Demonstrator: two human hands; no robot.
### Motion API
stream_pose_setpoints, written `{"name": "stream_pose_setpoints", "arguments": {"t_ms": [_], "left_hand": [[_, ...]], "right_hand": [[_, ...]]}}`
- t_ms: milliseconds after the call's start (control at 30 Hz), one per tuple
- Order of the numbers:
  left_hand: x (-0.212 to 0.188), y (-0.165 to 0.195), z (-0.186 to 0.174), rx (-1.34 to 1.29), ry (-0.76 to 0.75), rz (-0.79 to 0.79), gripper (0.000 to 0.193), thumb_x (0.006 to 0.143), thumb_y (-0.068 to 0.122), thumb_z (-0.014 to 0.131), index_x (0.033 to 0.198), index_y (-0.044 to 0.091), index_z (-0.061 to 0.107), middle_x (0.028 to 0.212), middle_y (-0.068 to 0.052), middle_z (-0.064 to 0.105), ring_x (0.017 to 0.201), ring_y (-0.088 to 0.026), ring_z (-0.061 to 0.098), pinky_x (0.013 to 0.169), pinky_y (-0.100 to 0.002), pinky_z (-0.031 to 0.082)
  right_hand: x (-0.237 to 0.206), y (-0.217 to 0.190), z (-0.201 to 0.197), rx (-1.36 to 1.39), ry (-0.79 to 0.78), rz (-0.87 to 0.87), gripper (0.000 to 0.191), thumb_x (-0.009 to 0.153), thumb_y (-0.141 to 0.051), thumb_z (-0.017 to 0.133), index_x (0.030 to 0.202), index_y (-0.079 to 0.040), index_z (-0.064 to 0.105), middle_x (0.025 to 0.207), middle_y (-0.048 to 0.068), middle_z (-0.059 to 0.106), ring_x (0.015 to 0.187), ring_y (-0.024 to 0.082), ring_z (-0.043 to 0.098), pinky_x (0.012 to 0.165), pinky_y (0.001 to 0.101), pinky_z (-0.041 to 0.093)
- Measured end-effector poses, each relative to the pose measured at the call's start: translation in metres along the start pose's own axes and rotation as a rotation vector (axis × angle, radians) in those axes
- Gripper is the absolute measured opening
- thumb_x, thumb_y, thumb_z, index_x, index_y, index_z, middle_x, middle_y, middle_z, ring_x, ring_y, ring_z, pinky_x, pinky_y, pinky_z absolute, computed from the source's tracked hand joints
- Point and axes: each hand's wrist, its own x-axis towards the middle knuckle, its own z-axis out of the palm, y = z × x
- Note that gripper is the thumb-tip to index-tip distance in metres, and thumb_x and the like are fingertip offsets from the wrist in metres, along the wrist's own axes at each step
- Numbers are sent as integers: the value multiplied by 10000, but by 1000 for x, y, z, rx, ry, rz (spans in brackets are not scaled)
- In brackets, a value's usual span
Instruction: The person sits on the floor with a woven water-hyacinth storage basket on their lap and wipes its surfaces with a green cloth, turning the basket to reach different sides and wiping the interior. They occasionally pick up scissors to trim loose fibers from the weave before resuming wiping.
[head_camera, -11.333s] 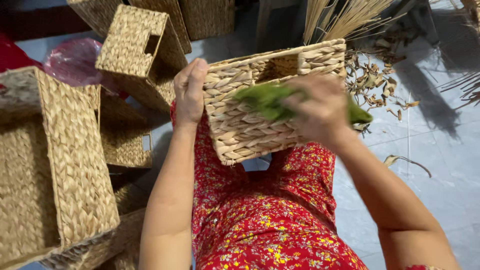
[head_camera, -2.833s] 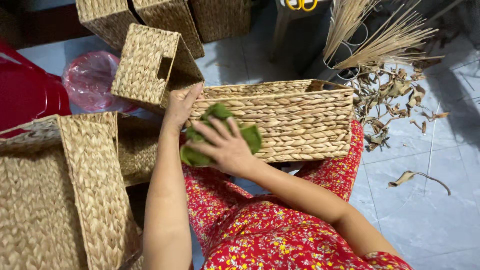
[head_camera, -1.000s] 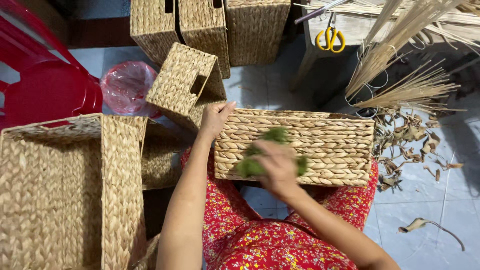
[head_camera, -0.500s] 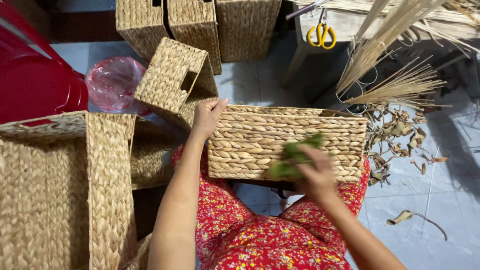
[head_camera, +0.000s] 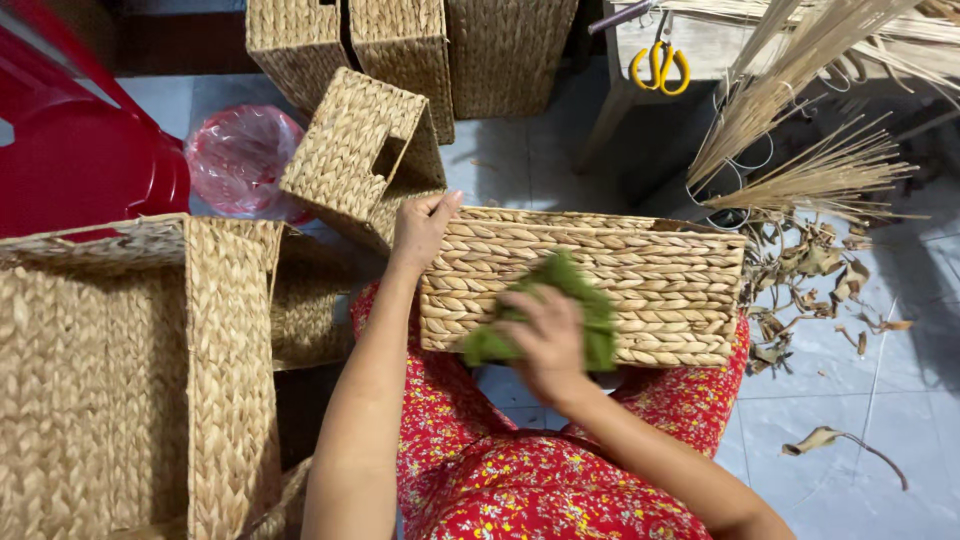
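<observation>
A rectangular woven straw basket (head_camera: 650, 280) lies on its side across my lap, over red flowered cloth. My left hand (head_camera: 420, 225) grips the basket's upper left corner. My right hand (head_camera: 545, 340) presses a green cloth (head_camera: 585, 305) flat against the basket's near side, left of its middle. The cloth covers part of the weave.
A large woven basket (head_camera: 130, 370) stands at my left. Several more baskets (head_camera: 360, 150) sit behind, beside a red plastic chair (head_camera: 70, 160) and a pink plastic bag (head_camera: 240, 160). Yellow scissors (head_camera: 658, 65) hang at a wooden stool. Straw stalks (head_camera: 800, 130) and dry scraps (head_camera: 810, 270) lie at the right.
My right hand has slid the green cloth leftward along the basket's side from its right end. Earlier the basket was turned from a tilted hold to lying level on my lap.
</observation>
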Motion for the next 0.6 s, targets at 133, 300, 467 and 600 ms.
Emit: {"name": "stream_pose_setpoints", "arguments": {"t_ms": [133, 300, 467, 600], "left_hand": [[-1, 0, -1, 30, 6, 23, 431, 1007, 334, 676, 764, -22, 677, 610, -38, 611, 612, -53, 514, 585, -298, 460], [-3, 1, 0, 28, 11, 3, 410, 990, 328, 688, 765, -15, 685, 596, -43, 606, 596, -58, 508, 568, -301, 450], [-3, 3, 1, 21, 0, 74, 426, 998, 323, 689, 756, -26, 677, 594, -56, 582, 579, -79, 504, 567, -308, 430], [-3, 6, 2, -25, 5, 31, 434, 998, 328, 687, 747, -27, 678, 600, -61, 601, 587, -80, 515, 568, -308, 437]], "right_hand": [[43, -39, 19, 231, -228, -229, 489, 683, -170, 808, 1169, -178, 755, 1493, 75, 528, 1383, 390, 437, 1131, 549, 358], [27, -16, 6, 219, -279, -233, 488, 726, -195, 815, 1209, -195, 744, 1516, 81, 534, 1323, 335, 509, 1072, 499, 417], [-28, 55, -44, 27, -56, -151, 327, 777, -256, 869, 1070, -240, 725, 1368, 36, 638, 1145, 245, 657, 911, 416, 545], [-62, 99, -101, -131, -14, 211, 409, 736, -93, 847, 1122, -198, 759, 1335, 114, 640, 1120, 273, 645, 898, 422, 562]]}}
